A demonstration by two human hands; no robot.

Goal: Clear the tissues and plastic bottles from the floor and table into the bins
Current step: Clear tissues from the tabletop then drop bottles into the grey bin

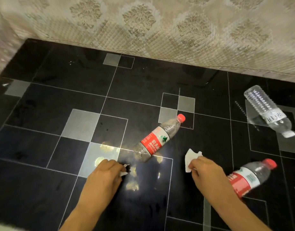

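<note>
left hand (pixel 106 170) curls round a small tissue scrap (pixel 124 171), mostly hidden in the fingers. right hand (pixel 204 169) pinches a bigger tissue (pixel 190 160), both low over the dark tiled floor (pixel 43 147). red-cap bottle (pixel 157 140) lies btwn & just past the hands, 2nd red bottle (pixel 250 176) beside the right wrist, clear bottle (pixel 268 110) far right. patterned cloth (pixel 160 27) hangs along the back.

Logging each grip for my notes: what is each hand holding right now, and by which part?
The right hand pinches a white tissue by its lower edge. The left hand holds a smaller tissue, mostly hidden in its fingers.
</note>
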